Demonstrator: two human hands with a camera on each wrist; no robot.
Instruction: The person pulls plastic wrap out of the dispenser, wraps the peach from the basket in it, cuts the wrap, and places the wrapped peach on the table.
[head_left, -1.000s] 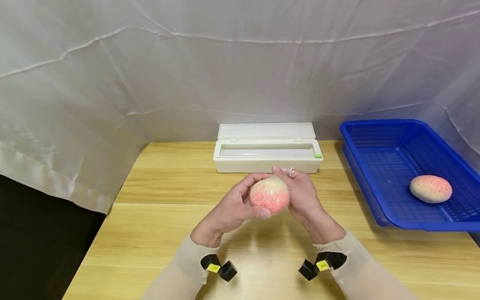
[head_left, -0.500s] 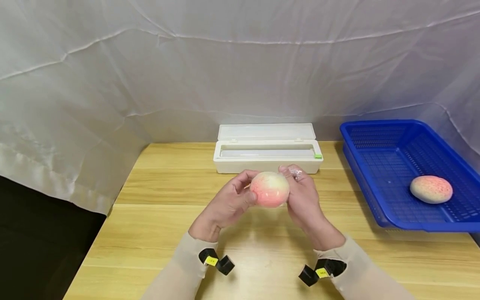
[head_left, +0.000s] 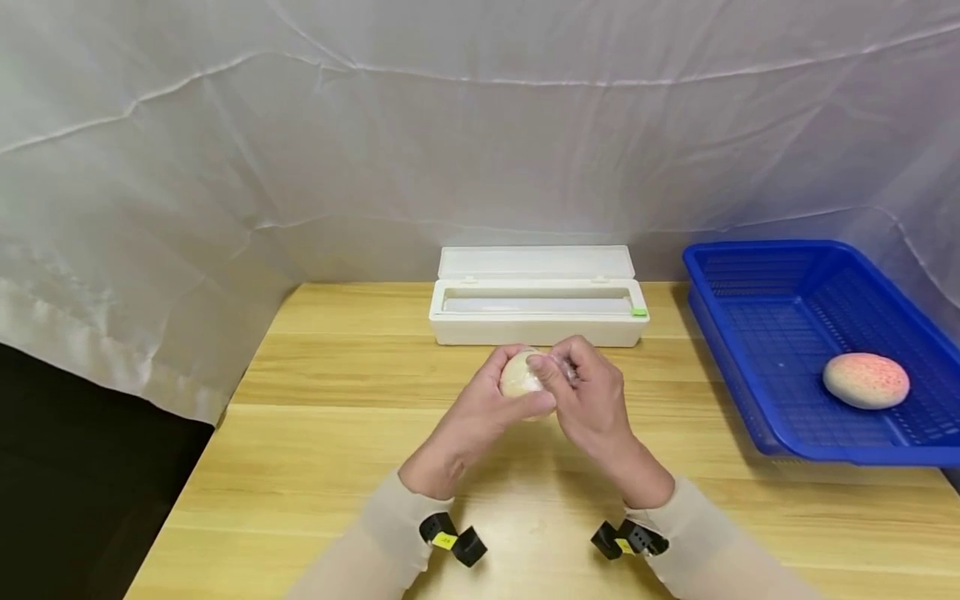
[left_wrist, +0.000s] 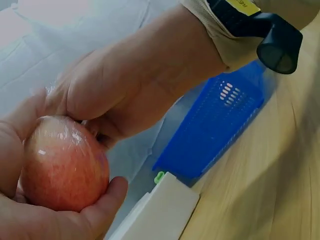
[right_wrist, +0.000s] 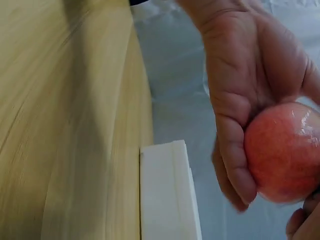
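Note:
Between both hands, above the table, is a pink-and-cream peach (head_left: 517, 377) wrapped in shiny cling film. My left hand (head_left: 480, 412) cups it from the left, fingers curled behind and thumb in front. My right hand (head_left: 596, 404) pinches the gathered film (head_left: 566, 367) on the peach's right side, its thumb lying across the front. In the left wrist view the wrapped peach (left_wrist: 65, 165) shows its reddish side, with film creases near the top. In the right wrist view the left palm and fingers wrap the peach (right_wrist: 282, 155); only a few right fingertips show at the lower right.
Behind the hands stands a white cling film dispenser (head_left: 536, 332), its lid (head_left: 536, 262) raised and a green slider at its right end. To the right, a blue basket (head_left: 742, 408) holds another peach (head_left: 866, 381). A pale cloth (head_left: 480, 150) hangs behind the wooden table (head_left: 322, 467).
The peach has been turned in the hands, so its cream side now faces the head camera instead of the pink. The right thumb has moved over its front, still with the film.

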